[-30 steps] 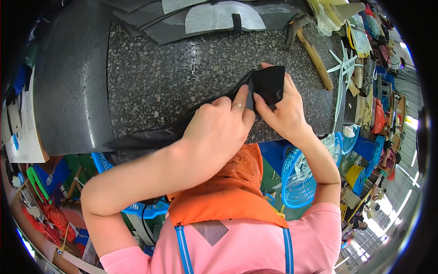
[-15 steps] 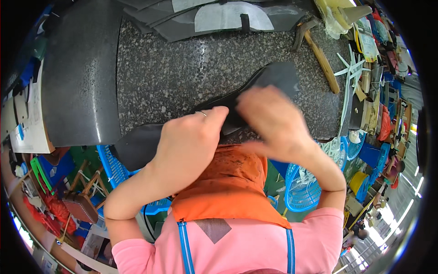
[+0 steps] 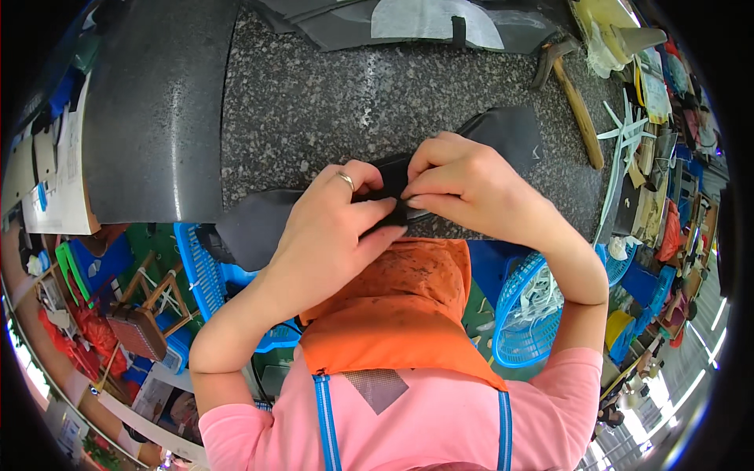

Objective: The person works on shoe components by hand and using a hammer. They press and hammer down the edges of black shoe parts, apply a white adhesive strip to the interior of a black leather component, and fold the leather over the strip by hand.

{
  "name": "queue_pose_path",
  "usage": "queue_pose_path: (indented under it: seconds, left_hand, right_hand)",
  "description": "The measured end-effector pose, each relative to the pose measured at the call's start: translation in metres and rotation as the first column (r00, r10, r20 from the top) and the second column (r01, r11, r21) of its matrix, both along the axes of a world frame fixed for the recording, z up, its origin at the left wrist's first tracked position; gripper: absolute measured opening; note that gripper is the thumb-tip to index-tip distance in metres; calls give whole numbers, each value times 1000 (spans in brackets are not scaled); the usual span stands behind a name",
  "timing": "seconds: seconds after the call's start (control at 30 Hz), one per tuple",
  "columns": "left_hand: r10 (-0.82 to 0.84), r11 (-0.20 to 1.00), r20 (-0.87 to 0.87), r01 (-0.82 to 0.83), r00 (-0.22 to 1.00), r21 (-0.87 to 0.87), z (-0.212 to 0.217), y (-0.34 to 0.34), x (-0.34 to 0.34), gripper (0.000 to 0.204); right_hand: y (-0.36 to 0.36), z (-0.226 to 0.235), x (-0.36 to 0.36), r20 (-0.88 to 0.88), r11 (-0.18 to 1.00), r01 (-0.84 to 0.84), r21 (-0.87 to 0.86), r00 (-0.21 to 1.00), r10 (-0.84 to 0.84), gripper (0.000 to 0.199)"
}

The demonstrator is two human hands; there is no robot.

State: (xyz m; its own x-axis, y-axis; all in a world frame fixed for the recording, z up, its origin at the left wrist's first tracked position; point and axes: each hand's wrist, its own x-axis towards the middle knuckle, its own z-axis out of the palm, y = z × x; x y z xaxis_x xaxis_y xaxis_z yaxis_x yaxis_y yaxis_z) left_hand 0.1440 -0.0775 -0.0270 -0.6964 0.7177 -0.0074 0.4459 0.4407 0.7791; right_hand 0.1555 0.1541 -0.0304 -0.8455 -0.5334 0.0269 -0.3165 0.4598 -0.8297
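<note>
A long black flat piece of leather-like material point(image 3: 510, 129) lies along the front edge of the speckled stone slab point(image 3: 353, 94), its left end point(image 3: 251, 228) hanging past the edge. My left hand point(image 3: 338, 220), with a ring on one finger, pinches the strip's middle. My right hand point(image 3: 463, 184) pinches the same spot from the right, fingertips meeting those of the left hand. Both hands hide the middle of the piece. An orange apron point(image 3: 400, 306) lies below the hands.
A hammer with a wooden handle point(image 3: 577, 110) lies at the slab's right. Dark and white cut sheets point(image 3: 424, 20) sit at the back. A large dark sheet point(image 3: 153, 118) covers the left. Blue plastic baskets point(image 3: 526, 314) stand below on both sides.
My right hand has slid left from the strip's wide right end to its middle, joining the left hand. That right end now lies uncovered on the slab.
</note>
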Motion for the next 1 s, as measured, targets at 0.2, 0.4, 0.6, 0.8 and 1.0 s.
queue_pose_path:
  seconds: [0.2, 0.4, 0.6, 0.8, 1.0]
  left_hand:
    - [-68, 996, -232, 53, 970, -70, -10, -5, 9, 32]
    - [-25, 1000, -105, 24, 994, -6, -2, 2, 1, 22]
    - [69, 998, -52, -69, 996, -3, -12, 8, 2, 7]
    - [-47, 998, -302, 33, 952, -51, -7, 1, 17, 16]
    - [-23, 991, -507, -48, 862, -126, -9, -32, 34, 21]
  right_hand:
    - [3, 4, 2, -99, 988, -103, 118, 989, 114, 13]
    - [3, 0, 6, -151, 990, -120, 72, 980, 130, 15]
    - [5, -4, 15, -255, 985, -125, 117, 955, 151, 20]
    - [-9, -1, 15, -394, 967, -106, 234, 898, 193, 22]
    - [-19, -2, 23, -382, 928, -74, 365, 897, 222, 12]
